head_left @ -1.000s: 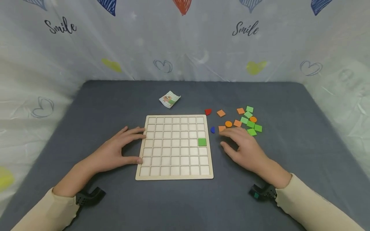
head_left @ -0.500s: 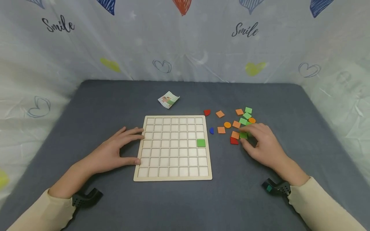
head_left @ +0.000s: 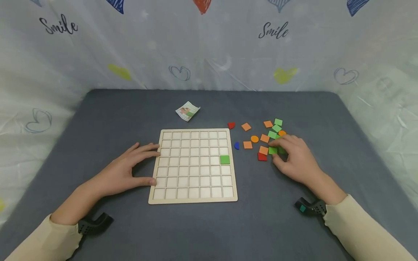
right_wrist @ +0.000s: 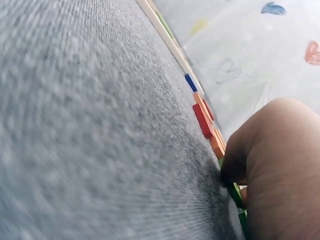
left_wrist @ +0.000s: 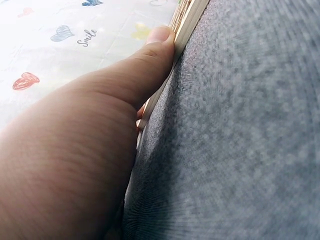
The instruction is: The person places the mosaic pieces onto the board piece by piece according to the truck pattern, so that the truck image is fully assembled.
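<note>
A pale wooden grid board [head_left: 192, 201] lies flat on the dark cloth, with one green square tile [head_left: 224, 160] in its right-hand column. At the board's left edge my left hand [head_left: 122, 170] rests with fingers extended; in the left wrist view its thumb [left_wrist: 157, 42] touches the wooden rim [left_wrist: 190, 22]. My right hand [head_left: 297, 161] is over the loose pieces, pinching a green square tile [head_left: 273, 150] between thumb and index finger. Its curled fingers partly hide other green tiles. The right wrist view shows a green edge [right_wrist: 234, 194] by the right thumb [right_wrist: 235, 162].
Around the right hand lie orange squares [head_left: 248, 145], orange discs [head_left: 254, 139], light green tiles [head_left: 272, 135], red pieces [head_left: 262, 157] and a blue half-disc [head_left: 236, 145]. A small printed card [head_left: 187, 111] sits behind the board. A patterned curtain [head_left: 209, 47] hangs beyond the table.
My right hand has moved right from beside the orange tiles to the green ones, uncovering a red piece and an orange square. The left hand stays at the board's edge.
</note>
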